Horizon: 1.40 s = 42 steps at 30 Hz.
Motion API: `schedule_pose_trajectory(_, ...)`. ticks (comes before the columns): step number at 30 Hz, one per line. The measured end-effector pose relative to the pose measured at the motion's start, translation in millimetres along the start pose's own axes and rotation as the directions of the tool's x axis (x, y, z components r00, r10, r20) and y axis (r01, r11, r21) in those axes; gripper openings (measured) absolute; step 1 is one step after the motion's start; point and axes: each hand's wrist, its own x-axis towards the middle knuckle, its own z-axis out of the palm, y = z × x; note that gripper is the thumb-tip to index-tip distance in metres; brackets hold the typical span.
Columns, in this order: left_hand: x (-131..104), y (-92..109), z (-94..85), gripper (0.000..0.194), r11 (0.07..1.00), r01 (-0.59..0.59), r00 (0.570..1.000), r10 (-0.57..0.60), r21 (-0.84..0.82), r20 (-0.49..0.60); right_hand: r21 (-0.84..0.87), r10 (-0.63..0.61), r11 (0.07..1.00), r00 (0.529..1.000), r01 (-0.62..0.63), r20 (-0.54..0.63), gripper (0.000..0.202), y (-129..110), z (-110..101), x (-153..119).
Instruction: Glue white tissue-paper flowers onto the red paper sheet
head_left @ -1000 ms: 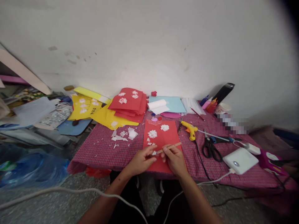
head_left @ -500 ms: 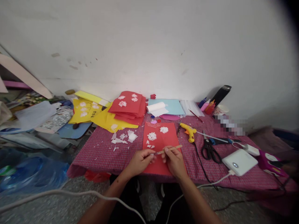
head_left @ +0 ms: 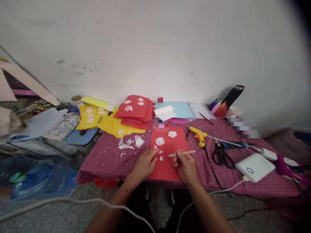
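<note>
My right hand (head_left: 186, 165) pinches a thin wooden stick (head_left: 189, 152) with a purplish tip. The stick lies nearly level above a red sheet of paper (head_left: 167, 170), its tip pointing left. At the sheet's left side, my left hand (head_left: 145, 163) has its fingertips beside small white paper pieces (head_left: 160, 158); thumb and forefinger look slightly apart, with nothing visible between them. Two white paper flowers, one at the left (head_left: 159, 141) and one at the upper right (head_left: 172, 134), sit on the sheet. Just behind it are blobs of blue, pink and red paint (head_left: 161, 126) on a clear palette.
Torn white paper (head_left: 139, 141) lies to the left, before red sheets (head_left: 131, 111) and yellow sheets (head_left: 116, 129). To the right are a yellow glue gun (head_left: 200, 136), scissors (head_left: 222, 157), a white power bank (head_left: 255, 167) and a black flask (head_left: 233, 97). A cable (head_left: 92, 200) crosses low in front.
My left hand has left the stick's tip and moved down-left to the paper pieces. My right hand keeps the stick, now further right. The view has shifted slightly.
</note>
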Motion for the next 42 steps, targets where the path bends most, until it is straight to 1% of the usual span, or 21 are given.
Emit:
schedule_pose_trajectory(2,-4.8,-0.9,0.3,0.036,1.0,-0.025,0.999,0.025,0.01,-0.031,0.009,0.007,1.0,1.0,-0.007,-0.002,0.022,0.4,-0.8,0.0)
schedule_pose_trajectory(4,-9.0,-6.6,-5.9,0.031,0.999,-0.013,0.997,0.016,0.04,-0.071,0.015,0.013,1.0,1.0,-0.013,-0.002,0.022,0.6,-1.5,-0.1)
schedule_pose_trajectory(7,-12.2,-24.4,-24.9,0.024,0.988,0.049,0.987,-0.026,0.144,-0.161,0.022,0.011,1.0,1.0,-0.012,0.015,0.019,0.8,-2.4,-0.6)
schedule_pose_trajectory(8,-12.3,-31.4,-32.3,0.022,0.977,0.083,0.977,-0.042,0.194,-0.207,0.023,0.008,1.0,1.0,-0.009,0.02,0.018,0.8,-2.5,-0.8)
schedule_pose_trajectory(10,-11.1,-43.5,-46.1,0.019,0.938,0.159,0.964,-0.079,0.308,-0.256,0.024,0.005,1.0,1.0,-0.006,0.026,0.017,0.9,-2.4,-1.0)
schedule_pose_trajectory(13,-6.3,-51.1,-58.6,0.023,0.857,0.197,0.966,-0.087,0.476,-0.243,0.021,0.011,1.0,1.0,-0.011,0.018,0.017,0.9,-1.8,-1.1)
schedule_pose_trajectory(16,0.5,-47.7,-60.5,0.029,0.798,0.2,0.973,-0.094,0.568,-0.209,0.021,0.017,1.0,1.0,-0.017,0.007,0.018,0.9,-1.4,-1.1)
schedule_pose_trajectory(21,8.9,-45.5,-56.9,0.02,0.748,0.187,0.981,-0.103,0.637,-0.167,0.023,0.023,0.999,1.0,-0.023,0.004,0.02,0.8,-1.9,-1.0)
schedule_pose_trajectory(25,9.3,-52.6,-60.7,0.022,0.766,0.175,0.98,-0.075,0.618,-0.184,0.012,0.025,1.0,1.0,-0.025,0.006,0.02,1.7,-2.6,-0.6)
schedule_pose_trajectory(27,9.0,-54.3,-64.9,0.023,0.811,0.177,0.975,-0.065,0.557,-0.215,0.012,0.02,1.0,1.0,-0.02,0.0,0.02,2.3,-3.0,-0.3)
schedule_pose_trajectory(29,8.5,-52.4,-67.6,0.022,0.887,0.185,0.959,-0.07,0.423,-0.274,0.012,0.015,1.0,1.0,-0.015,0.002,0.019,2.4,-3.4,-0.4)
schedule_pose_trajectory(31,7.7,-46.0,-65.2,0.02,0.959,0.218,0.931,-0.149,0.181,-0.333,0.008,0.009,1.0,1.0,-0.009,0.025,0.018,2.0,-3.8,-0.9)
schedule_pose_trajectory(32,7.2,-41.3,-61.4,0.019,0.971,0.238,0.915,-0.219,0.015,-0.338,0.003,0.005,1.0,0.999,-0.005,0.043,0.018,1.7,-4.0,-1.5)
schedule_pose_trajectory(33,6.5,-35.8,-55.6,0.019,0.951,0.26,0.902,-0.301,-0.165,-0.311,-0.003,0.0,1.0,0.998,0.0,0.063,0.018,1.3,-4.1,-2.2)
schedule_pose_trajectory(34,5.9,-29.9,-48.3,0.021,0.894,0.271,0.893,-0.371,-0.356,-0.253,-0.011,-0.006,1.0,0.997,0.007,0.082,0.018,0.9,-4.1,-3.0)
schedule_pose_trajectory(35,5.4,-23.9,-39.8,0.022,0.805,0.276,0.888,-0.423,-0.526,-0.182,-0.021,-0.014,1.0,0.995,0.016,0.1,0.018,0.5,-4.1,-3.9)
schedule_pose_trajectory(37,5.0,-12.6,-21.4,0.024,0.592,0.297,0.875,-0.483,-0.749,-0.035,-0.05,-0.03,0.998,0.991,0.037,0.127,0.017,-0.2,-3.6,-5.3)
schedule_pose_trajectory(38,5.2,-7.7,-12.8,0.025,0.505,0.312,0.865,-0.501,-0.804,0.022,-0.067,-0.038,0.997,0.99,0.048,0.138,0.016,-0.5,-3.3,-5.8)
schedule_pose_trajectory(39,5.7,-3.6,-5.0,0.025,0.447,0.326,0.857,-0.512,-0.833,0.06,-0.084,-0.047,0.995,0.988,0.06,0.148,0.016,-0.7,-2.9,-6.1)
schedule_pose_trajectory(40,6.3,-0.3,1.5,0.026,0.416,0.335,0.851,-0.519,-0.845,0.082,-0.101,-0.056,0.992,0.986,0.072,0.156,0.015,-0.9,-2.7,-6.1)
schedule_pose_trajectory(42,7.7,4.2,10.4,0.025,0.408,0.342,0.849,-0.52,-0.846,0.093,-0.14,-0.068,0.986,0.985,0.091,0.161,0.015,-0.7,-2.6,-5.4)
